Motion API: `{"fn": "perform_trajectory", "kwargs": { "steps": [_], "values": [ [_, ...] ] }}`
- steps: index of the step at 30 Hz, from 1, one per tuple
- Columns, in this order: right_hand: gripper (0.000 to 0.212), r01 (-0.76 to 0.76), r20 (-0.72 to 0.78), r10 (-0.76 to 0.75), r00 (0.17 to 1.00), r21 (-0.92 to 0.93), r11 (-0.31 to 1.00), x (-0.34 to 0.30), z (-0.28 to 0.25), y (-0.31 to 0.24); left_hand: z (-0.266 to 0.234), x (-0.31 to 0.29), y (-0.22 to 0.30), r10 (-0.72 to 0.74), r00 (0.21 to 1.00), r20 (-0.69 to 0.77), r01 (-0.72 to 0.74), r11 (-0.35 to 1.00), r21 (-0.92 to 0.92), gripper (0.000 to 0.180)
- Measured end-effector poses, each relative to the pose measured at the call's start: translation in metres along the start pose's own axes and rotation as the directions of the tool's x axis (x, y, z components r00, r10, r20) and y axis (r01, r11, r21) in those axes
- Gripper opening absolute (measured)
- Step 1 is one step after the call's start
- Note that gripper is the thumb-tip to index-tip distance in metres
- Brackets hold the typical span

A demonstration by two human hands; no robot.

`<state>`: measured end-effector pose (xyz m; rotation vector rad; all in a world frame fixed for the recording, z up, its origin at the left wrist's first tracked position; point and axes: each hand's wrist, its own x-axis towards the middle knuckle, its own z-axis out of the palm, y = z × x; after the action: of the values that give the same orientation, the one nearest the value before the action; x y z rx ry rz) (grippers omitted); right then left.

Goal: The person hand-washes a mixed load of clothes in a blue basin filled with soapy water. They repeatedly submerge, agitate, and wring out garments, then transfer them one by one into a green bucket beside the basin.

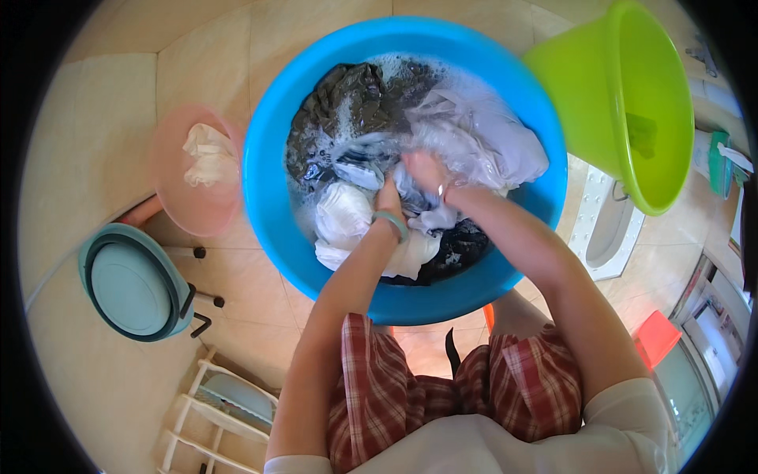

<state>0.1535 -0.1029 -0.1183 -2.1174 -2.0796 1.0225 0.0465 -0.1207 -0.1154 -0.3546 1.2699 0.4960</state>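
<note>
A large blue basin (426, 310) of soapy water stands in front of me, full of wet laundry. Deep in the middle, my left hand (388, 199), a pale green bangle on its wrist, closes on a grey-blue garment (359, 171); its fingertips are partly hidden. Just right of it, my right hand (426, 171) is clenched on the same bunched wet cloth. Pale lilac fabric (505, 146) spreads along the right side. White cloth (343, 215) lies beside my left wrist. Dark brown cloth (347, 99) soaks at the far left, black cloth (462, 243) at the near side.
A lime-green bucket (568, 75) tilts against the basin's right side, near a squat toilet (604, 229). On the left stand a pink basin (168, 178) with cream cloth (211, 156) and a teal tub (130, 286). A pale rack (207, 407) is at lower left.
</note>
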Motion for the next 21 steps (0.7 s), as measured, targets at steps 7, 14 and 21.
{"fn": "perform_trajectory", "kwargs": {
  "steps": [7, 14, 21],
  "values": [
    [0.029, 0.126, -0.177, -0.076, 0.981, 0.293, 0.948, 0.020, -0.032, -0.035, -0.032, -0.030, 0.024, 0.391, 0.920, -0.026, -0.376, 0.900, 0.219, 0.047],
    [0.020, 0.210, -0.282, -0.087, 0.955, 0.442, 0.872, -0.047, -0.162, -0.036, 0.034, -0.196, 0.048, 0.644, 0.507, 0.572, -0.794, 0.092, 0.601, 0.019],
    [0.045, 0.553, -0.205, -0.543, 0.814, -0.007, 0.833, -0.037, -0.191, -0.062, 0.015, -0.192, 0.094, 0.362, 0.312, 0.878, -0.780, -0.430, 0.454, 0.058]
  ]
}}
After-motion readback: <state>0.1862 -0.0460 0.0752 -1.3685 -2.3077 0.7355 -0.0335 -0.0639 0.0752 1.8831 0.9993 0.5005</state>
